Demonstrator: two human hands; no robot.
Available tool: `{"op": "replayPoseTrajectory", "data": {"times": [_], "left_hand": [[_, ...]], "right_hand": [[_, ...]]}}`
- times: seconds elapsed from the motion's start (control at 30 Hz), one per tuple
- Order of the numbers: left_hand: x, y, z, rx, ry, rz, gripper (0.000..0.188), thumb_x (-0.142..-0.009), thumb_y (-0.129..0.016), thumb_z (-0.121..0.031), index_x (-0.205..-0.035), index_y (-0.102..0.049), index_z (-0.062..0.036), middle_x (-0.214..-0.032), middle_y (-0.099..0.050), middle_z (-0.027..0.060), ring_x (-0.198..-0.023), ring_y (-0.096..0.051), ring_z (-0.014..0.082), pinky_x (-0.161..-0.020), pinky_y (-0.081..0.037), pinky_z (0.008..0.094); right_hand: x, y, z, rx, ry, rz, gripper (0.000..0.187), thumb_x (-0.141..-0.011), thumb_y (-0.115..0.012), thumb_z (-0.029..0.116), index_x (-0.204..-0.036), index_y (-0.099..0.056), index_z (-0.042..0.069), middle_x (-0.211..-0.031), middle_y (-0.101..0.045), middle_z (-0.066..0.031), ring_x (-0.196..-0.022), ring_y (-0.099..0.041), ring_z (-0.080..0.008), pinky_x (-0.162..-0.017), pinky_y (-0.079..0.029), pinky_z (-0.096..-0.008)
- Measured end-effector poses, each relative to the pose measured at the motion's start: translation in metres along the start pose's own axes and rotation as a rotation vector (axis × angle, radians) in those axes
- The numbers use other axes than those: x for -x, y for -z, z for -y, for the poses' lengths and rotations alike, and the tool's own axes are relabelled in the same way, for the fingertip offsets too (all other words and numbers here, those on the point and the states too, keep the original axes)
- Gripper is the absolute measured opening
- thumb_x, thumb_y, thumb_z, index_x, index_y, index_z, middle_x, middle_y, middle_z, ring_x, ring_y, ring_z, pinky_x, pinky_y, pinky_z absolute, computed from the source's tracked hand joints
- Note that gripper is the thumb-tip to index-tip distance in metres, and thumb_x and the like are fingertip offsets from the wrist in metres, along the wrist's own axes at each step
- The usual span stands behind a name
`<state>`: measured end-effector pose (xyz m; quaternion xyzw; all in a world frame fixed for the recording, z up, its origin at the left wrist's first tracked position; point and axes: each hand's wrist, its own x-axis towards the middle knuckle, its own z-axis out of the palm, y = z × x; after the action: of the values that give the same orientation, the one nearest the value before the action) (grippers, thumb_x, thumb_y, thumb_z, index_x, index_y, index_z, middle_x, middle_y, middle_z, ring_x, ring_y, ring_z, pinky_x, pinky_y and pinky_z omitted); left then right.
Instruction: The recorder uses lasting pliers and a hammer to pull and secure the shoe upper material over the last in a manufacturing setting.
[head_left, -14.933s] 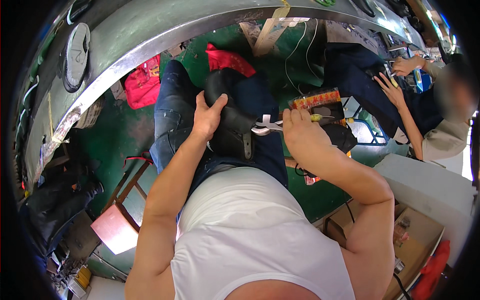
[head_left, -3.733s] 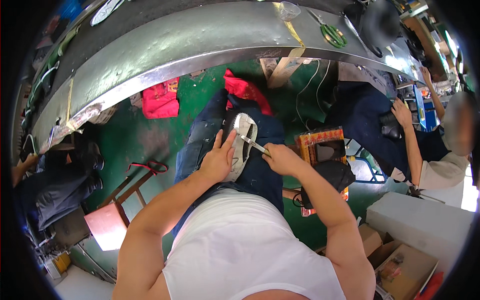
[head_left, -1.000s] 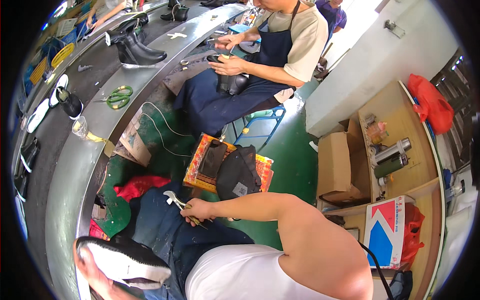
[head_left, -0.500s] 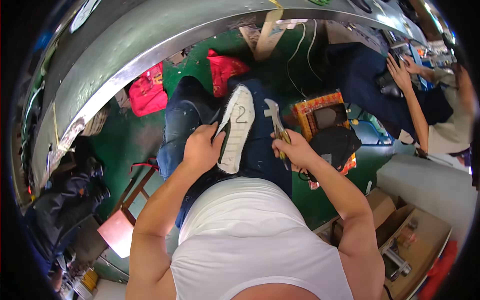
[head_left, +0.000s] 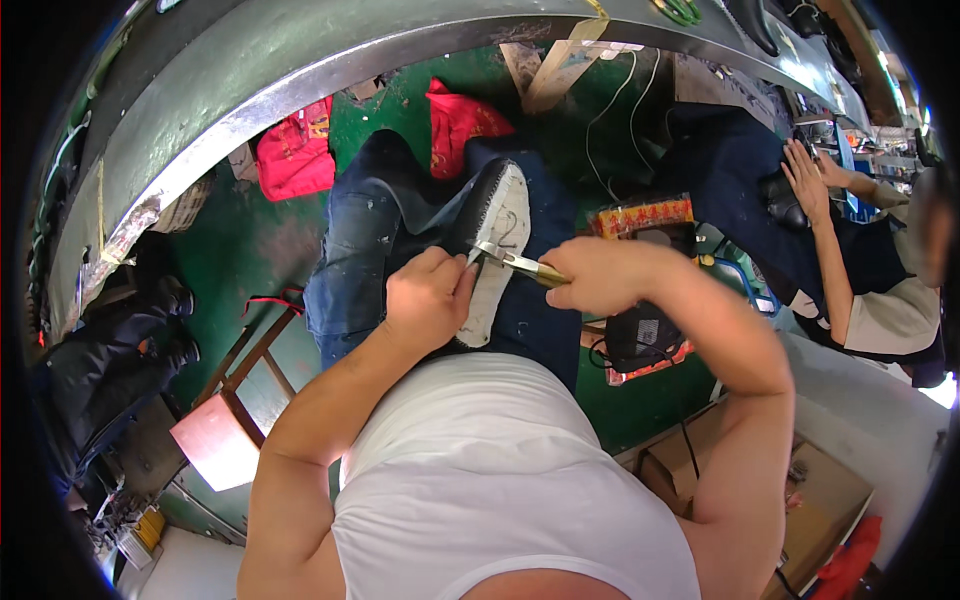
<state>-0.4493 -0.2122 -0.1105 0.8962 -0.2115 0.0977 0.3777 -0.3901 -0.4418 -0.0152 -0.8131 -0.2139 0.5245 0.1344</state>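
A black shoe point(head_left: 484, 305) rests sole up across my lap, its toe pointing away from me. Its pale bottom has stitching along the edge and a dark handwritten mark. My left hand point(head_left: 427, 300) is closed at the shoe's left edge, thumb and fingers pinching it. In my right hand point(head_left: 605, 276), held by the handles, is a pair of lasting pincers point(head_left: 512, 261) with a metal head and yellowish grips. The jaws meet the shoe's left edge just by my left fingertips. What exactly they bite on is too small to tell.
A long metal-edged workbench point(head_left: 330, 72) curves across the far side. Red bags point(head_left: 296, 150) lie on the green floor. To my right are a black cap point(head_left: 643, 338) and a cardboard box point(head_left: 825, 480); a co-worker's hand point(head_left: 806, 184) is farther off. A wooden stool point(head_left: 218, 440) stands left.
My right hand has brought the pincers left and turned them, from beside the shoe onto its edge. My left hand has shifted right along the shoe, which now tilts, showing more black upper.
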Motion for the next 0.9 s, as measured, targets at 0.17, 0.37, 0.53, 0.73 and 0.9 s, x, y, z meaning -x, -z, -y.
{"op": "replayPoseTrajectory", "data": {"times": [0.17, 0.37, 0.53, 0.73, 0.9], "left_hand": [[0.004, -0.007, 0.013, 0.203, 0.212, 0.016, 0.014, -0.091, -0.064, -0.014, -0.094, -0.069, -0.0012, -0.084, -0.064, 0.0133, -0.076, -0.064, 0.032, -0.067, -0.052, 0.0381], [0.012, -0.033, 0.051, 0.49, 0.528, 0.303, 0.055, -0.105, -0.035, -0.035, -0.146, -0.036, 0.0023, -0.141, -0.045, 0.0276, -0.134, -0.041, 0.0394, -0.115, -0.027, 0.0411], [0.016, -0.03, 0.076, 0.632, 0.434, 0.474, 0.08, -0.098, -0.053, -0.044, -0.153, -0.017, 0.0009, -0.148, -0.035, 0.025, -0.142, -0.029, 0.0381, -0.117, -0.021, 0.044], [-0.014, -0.023, 0.07, 0.7, 0.595, 0.527, 0.112, -0.074, -0.082, -0.048, -0.154, -0.019, -0.0014, -0.149, -0.031, 0.026, -0.142, -0.028, 0.0381, -0.116, -0.023, 0.045], [-0.032, -0.022, 0.056, 0.49, 0.601, 0.532, 0.111, -0.066, -0.088, -0.04, -0.151, -0.028, -0.0034, -0.14, -0.048, 0.0214, -0.135, -0.041, 0.0358, -0.113, -0.03, 0.0445]], "right_hand": [[-0.002, 0.036, 0.006, -0.453, -0.224, 0.286, 0.029, -0.093, -0.057, 0.027, -0.093, -0.061, -0.001, -0.078, -0.064, -0.0128, -0.065, -0.061, -0.0261, -0.062, -0.049, -0.0399], [-0.013, 0.02, -0.019, 0.127, -0.015, 0.041, 0.031, -0.093, -0.062, 0.03, -0.1, -0.065, 0.001, -0.083, -0.068, -0.0169, -0.074, -0.066, -0.0371, -0.069, -0.051, -0.0467], [-0.049, -0.012, -0.069, 0.157, 0.238, -0.242, 0.026, -0.088, -0.068, 0.031, -0.093, -0.067, 0.006, -0.081, -0.069, -0.0156, -0.078, -0.067, -0.0368, -0.068, -0.051, -0.0482], [-0.079, -0.045, -0.095, 0.019, 0.439, -0.533, 0.024, -0.083, -0.073, 0.027, -0.096, -0.066, 0.009, -0.083, -0.069, -0.0083, -0.081, -0.067, -0.0335, -0.074, -0.051, -0.0435], [-0.059, -0.056, -0.091, -0.269, 0.295, -0.523, 0.033, -0.08, -0.073, 0.016, -0.11, -0.065, 0.004, -0.091, -0.065, -0.0151, -0.085, -0.065, -0.0366, -0.078, -0.051, -0.0406]]}}
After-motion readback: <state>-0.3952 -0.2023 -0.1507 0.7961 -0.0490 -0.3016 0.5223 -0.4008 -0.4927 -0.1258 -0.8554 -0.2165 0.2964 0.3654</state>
